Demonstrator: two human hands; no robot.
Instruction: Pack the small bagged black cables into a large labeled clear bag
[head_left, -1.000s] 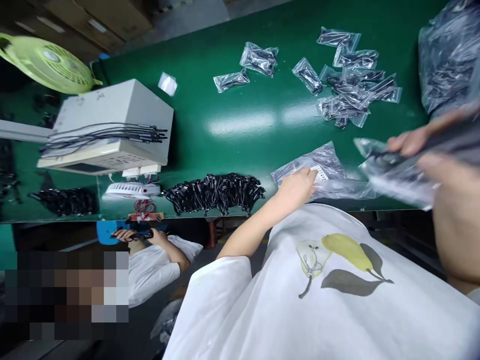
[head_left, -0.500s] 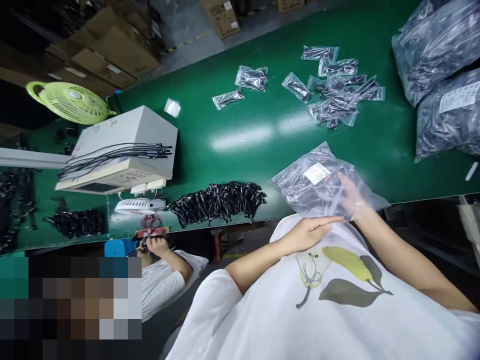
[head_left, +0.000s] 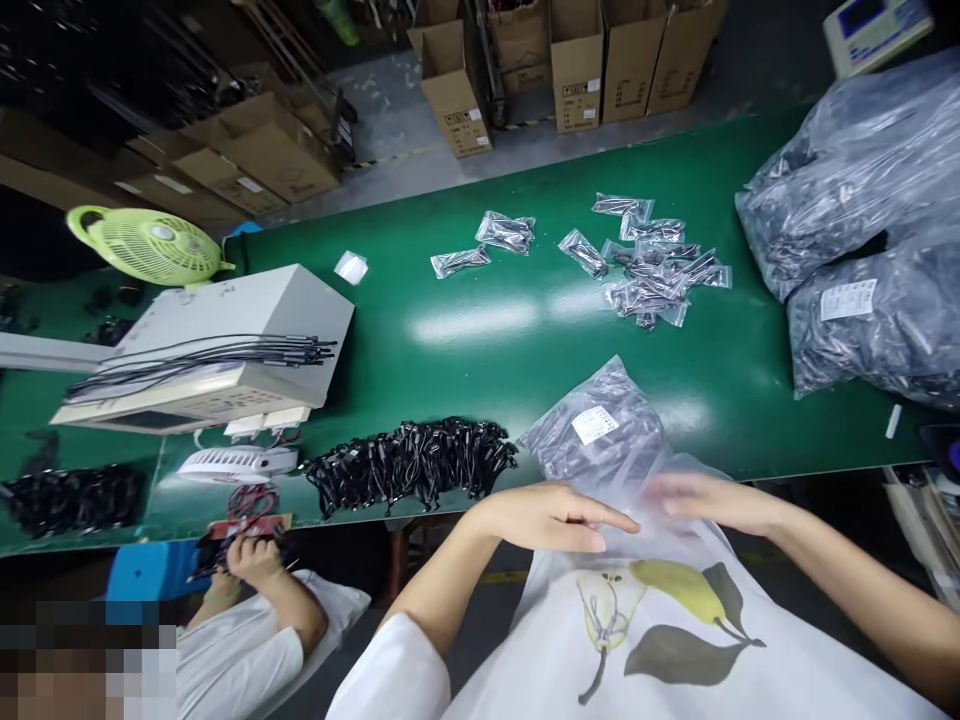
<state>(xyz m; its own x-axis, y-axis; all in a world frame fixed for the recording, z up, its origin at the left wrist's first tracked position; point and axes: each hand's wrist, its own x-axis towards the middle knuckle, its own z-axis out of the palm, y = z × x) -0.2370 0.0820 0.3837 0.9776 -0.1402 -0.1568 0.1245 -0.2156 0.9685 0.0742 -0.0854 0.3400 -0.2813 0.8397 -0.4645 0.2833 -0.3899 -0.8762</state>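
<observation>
A clear plastic bag (head_left: 637,440) with a white label lies at the table's front edge, its dark contents toward the far end. The bag's loose near end hangs against my shirt. My left hand (head_left: 551,515) is on the left of that loose end, fingers stretched out and the thumb apart. Opposite it, my right hand (head_left: 712,500) reaches in from the right with its fingers extended over the plastic. Motion blurs the right fingertips, and whether they touch the bag I cannot tell. Small clear packets (head_left: 652,280) with dark items lie beyond the bag.
Large filled plastic bags (head_left: 885,300) stand at the right. A row of black cables (head_left: 412,465) lies along the front edge, left of my hands. Farther left are a white machine (head_left: 247,300), a green fan (head_left: 150,245) and a co-worker's hand (head_left: 255,560). Cardboard boxes (head_left: 577,70) stand beyond the table.
My right hand has come off the middle of the bag to its near right side. The bag's near end is drawn closer to my shirt. The view has tilted up.
</observation>
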